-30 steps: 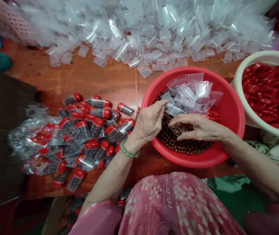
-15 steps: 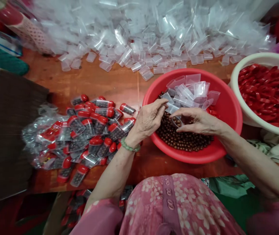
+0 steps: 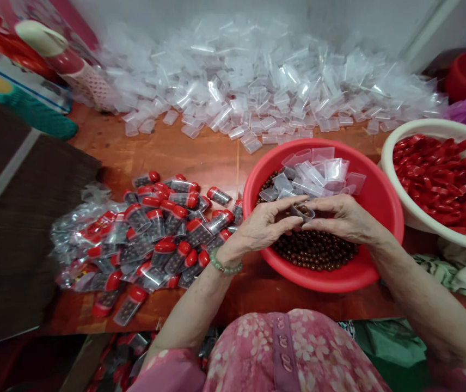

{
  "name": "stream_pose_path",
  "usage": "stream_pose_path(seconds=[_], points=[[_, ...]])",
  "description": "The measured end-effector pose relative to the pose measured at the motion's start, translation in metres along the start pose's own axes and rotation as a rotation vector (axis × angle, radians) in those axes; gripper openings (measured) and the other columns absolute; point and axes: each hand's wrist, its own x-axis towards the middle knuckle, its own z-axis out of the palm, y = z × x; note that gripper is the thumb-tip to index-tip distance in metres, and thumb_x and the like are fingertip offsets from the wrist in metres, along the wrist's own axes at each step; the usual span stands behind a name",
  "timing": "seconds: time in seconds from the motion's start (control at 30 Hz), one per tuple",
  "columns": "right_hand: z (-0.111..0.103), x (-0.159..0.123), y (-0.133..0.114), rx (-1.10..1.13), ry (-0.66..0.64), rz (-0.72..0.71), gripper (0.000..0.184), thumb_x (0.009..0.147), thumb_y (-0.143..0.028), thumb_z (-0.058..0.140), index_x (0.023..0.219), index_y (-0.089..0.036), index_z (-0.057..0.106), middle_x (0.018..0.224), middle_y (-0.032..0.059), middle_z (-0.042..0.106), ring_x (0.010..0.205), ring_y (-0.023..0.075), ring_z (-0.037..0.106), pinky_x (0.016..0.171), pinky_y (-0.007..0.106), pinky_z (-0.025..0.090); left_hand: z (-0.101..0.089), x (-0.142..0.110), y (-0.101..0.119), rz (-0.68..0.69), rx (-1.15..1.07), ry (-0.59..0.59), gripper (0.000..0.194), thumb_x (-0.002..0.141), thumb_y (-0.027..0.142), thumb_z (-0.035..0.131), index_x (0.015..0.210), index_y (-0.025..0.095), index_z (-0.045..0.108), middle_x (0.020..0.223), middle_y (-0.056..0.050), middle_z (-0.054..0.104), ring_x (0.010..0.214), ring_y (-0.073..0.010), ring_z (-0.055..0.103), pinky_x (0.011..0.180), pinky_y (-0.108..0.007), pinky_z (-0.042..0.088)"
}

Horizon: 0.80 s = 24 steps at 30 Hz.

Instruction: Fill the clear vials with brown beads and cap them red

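Over a red basin (image 3: 326, 283), my left hand (image 3: 268, 220) and my right hand (image 3: 341, 218) meet around a small clear plastic tube (image 3: 308, 214). Brown beads (image 3: 301, 207) show inside its open mouth. The fingertips of both hands pinch it from opposite sides. Below them lies a heap of round brown beads (image 3: 314, 250), partly covered by the hands. Loose clear tubes (image 3: 314, 173) fill the back of the basin. To the left is a pile of bead-filled tubes with red caps (image 3: 163, 245).
A cream basin (image 3: 388, 163) full of red caps (image 3: 441, 185) stands at right. Along the wall spreads a large heap of clear tubes (image 3: 257, 92). A dark box (image 3: 24, 218) is at left, with a plastic bag (image 3: 69, 228) beside it. A flask (image 3: 61, 60) stands back left.
My left hand has come over to the tube and now grips it along with my right hand. The camera view has tilted up a little, so the scene sits lower.
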Motion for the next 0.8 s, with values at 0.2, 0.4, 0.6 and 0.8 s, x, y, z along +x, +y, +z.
stream_pose_path(seconds=[0.2, 0.4, 0.6, 0.8], points=[[0.002, 0.001, -0.002, -0.171, 0.221, -0.065, 0.02, 0.084, -0.038, 0.076, 0.084, -0.018, 0.079, 0.076, 0.0025, 0.077, 0.067, 0.0148, 0.069, 0.064, 0.024, 0.052, 0.002, 0.001, 0.004, 0.046, 0.056, 0.143, 0.033, 0.095, 0.038, 0.061, 0.12, 0.019, 0.072, 0.093, -0.005, 0.078, 0.076, -0.0151, 0.07, 0.063, -0.024, 0.055], [-0.003, 0.0, -0.005, -0.219, 0.257, -0.136, 0.013, 0.084, -0.032, 0.077, 0.083, -0.019, 0.076, 0.072, 0.0009, 0.075, 0.063, 0.0124, 0.067, 0.06, 0.022, 0.051, 0.014, -0.006, 0.004, 0.196, 0.228, 0.358, 0.024, 0.096, 0.032, 0.059, 0.111, 0.016, 0.07, 0.104, -0.008, 0.078, 0.093, -0.0171, 0.073, 0.087, -0.03, 0.058], [-0.004, -0.004, -0.006, -0.195, 0.285, -0.103, 0.021, 0.081, -0.033, 0.08, 0.096, -0.02, 0.072, 0.079, 0.0018, 0.076, 0.066, 0.0134, 0.069, 0.063, 0.023, 0.055, 0.012, -0.004, 0.001, 0.131, 0.106, 0.333, 0.024, 0.096, 0.032, 0.059, 0.114, 0.017, 0.064, 0.103, -0.008, 0.074, 0.092, -0.0166, 0.071, 0.084, -0.029, 0.056], [-0.003, -0.005, -0.003, -0.165, 0.291, -0.143, 0.04, 0.083, -0.033, 0.08, 0.119, -0.022, 0.067, 0.095, 0.0038, 0.075, 0.067, 0.0117, 0.067, 0.065, 0.025, 0.057, 0.012, -0.002, 0.003, 0.107, 0.055, 0.25, 0.025, 0.094, 0.028, 0.062, 0.116, 0.017, 0.064, 0.109, -0.008, 0.073, 0.099, -0.0174, 0.068, 0.093, -0.031, 0.053]])
